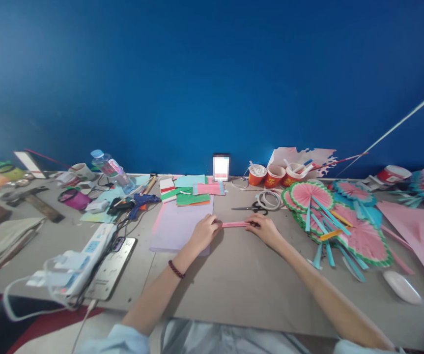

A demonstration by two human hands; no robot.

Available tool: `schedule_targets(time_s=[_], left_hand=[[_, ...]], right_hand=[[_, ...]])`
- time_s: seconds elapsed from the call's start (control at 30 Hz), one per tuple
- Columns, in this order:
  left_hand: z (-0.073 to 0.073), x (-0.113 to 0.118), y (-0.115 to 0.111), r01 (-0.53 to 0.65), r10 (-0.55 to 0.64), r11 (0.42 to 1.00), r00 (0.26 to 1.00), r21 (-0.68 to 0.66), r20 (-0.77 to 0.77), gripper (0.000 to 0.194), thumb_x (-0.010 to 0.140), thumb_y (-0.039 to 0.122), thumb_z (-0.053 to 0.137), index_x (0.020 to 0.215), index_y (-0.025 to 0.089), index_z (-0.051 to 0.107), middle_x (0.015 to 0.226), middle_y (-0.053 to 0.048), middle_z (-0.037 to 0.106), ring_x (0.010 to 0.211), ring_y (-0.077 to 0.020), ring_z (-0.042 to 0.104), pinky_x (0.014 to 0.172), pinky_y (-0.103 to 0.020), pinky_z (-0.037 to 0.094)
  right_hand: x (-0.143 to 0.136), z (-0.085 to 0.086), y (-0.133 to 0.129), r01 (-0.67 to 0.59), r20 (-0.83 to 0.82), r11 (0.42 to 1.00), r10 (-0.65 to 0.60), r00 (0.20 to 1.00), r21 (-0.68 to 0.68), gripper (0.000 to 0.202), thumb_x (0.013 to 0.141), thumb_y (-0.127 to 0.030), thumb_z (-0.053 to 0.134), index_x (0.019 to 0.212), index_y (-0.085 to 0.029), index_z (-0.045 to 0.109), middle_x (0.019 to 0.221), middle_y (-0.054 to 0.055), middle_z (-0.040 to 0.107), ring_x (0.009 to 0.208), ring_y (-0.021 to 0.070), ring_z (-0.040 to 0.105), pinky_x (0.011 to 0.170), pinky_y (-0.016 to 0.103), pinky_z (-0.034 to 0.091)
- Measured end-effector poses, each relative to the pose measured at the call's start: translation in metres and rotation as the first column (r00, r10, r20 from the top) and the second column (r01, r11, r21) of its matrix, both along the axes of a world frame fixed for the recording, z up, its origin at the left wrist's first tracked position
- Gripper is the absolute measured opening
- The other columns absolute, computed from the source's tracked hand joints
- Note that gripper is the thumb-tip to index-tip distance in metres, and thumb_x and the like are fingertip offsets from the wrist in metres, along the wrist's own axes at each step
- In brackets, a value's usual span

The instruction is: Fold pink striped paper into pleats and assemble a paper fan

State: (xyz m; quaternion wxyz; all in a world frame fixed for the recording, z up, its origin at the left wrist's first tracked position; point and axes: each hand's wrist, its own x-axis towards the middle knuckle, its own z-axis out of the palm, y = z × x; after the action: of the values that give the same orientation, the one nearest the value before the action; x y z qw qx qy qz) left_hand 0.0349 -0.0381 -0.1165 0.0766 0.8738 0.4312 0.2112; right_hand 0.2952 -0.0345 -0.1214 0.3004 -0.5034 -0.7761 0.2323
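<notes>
A narrow folded strip of pink paper (235, 224) is stretched level between my two hands, just above or on the grey table. My left hand (205, 232) pinches its left end, and my right hand (265, 229) pinches the right end. Left of the strip, sheets of lilac paper (178, 228) lie flat, partly under my left hand. Behind my right hand rests a pair of scissors (250, 209) with black handles, beside a roll of white tape (269, 200).
Pleated pink paper fans (366, 231) with blue strips spread on the right, near a white mouse (402, 287). Red paper cups (275, 176) stand along the wall. To the left are a power strip (90, 258), a phone (111, 268), a blue glue gun (138, 204), a bottle (112, 169) and a hammer (44, 207).
</notes>
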Motion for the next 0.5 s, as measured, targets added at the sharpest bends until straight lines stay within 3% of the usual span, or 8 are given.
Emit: schedule_targets(time_s=[0.3, 0.4, 0.5], left_hand=[[-0.0043, 0.0009, -0.0001, 0.012, -0.012, 1.000, 1.000, 0.018, 0.002, 0.027, 0.094, 0.024, 0.039, 0.090, 0.018, 0.064, 0.086, -0.006, 0.058, 0.085, -0.0178, 0.051, 0.071, -0.028, 0.043], [-0.0008, 0.0003, -0.0018, 0.002, 0.000, 1.000, 0.996, -0.023, 0.093, 0.026, 0.093, 0.023, 0.039, 0.092, 0.018, 0.064, 0.088, -0.006, 0.058, 0.086, -0.0175, 0.052, 0.075, -0.029, 0.044], [0.0038, -0.0017, -0.0030, 0.014, 0.025, 0.987, 0.972, -0.162, 0.236, 0.026, 0.093, 0.027, 0.040, 0.096, 0.019, 0.065, 0.090, -0.005, 0.057, 0.085, -0.0159, 0.054, 0.077, -0.028, 0.045]], right_hand=[[0.0007, -0.0012, -0.0015, -0.029, 0.005, 0.997, 0.029, 1.000, 0.074, 0.022, 0.087, -0.030, 0.050, 0.086, -0.018, 0.068, 0.083, 0.007, 0.065, 0.073, 0.0166, 0.061, 0.066, 0.027, 0.050], [0.0012, 0.0002, -0.0026, -0.037, 0.000, 0.994, 0.038, 0.999, 0.101, 0.022, 0.088, -0.029, 0.048, 0.088, -0.019, 0.067, 0.085, 0.007, 0.066, 0.077, 0.0174, 0.062, 0.070, 0.028, 0.050], [0.0012, 0.0026, -0.0040, -0.034, -0.009, 0.993, 0.035, 0.999, 0.115, 0.023, 0.089, -0.027, 0.045, 0.084, -0.019, 0.066, 0.084, 0.008, 0.066, 0.080, 0.0186, 0.062, 0.074, 0.030, 0.050]])
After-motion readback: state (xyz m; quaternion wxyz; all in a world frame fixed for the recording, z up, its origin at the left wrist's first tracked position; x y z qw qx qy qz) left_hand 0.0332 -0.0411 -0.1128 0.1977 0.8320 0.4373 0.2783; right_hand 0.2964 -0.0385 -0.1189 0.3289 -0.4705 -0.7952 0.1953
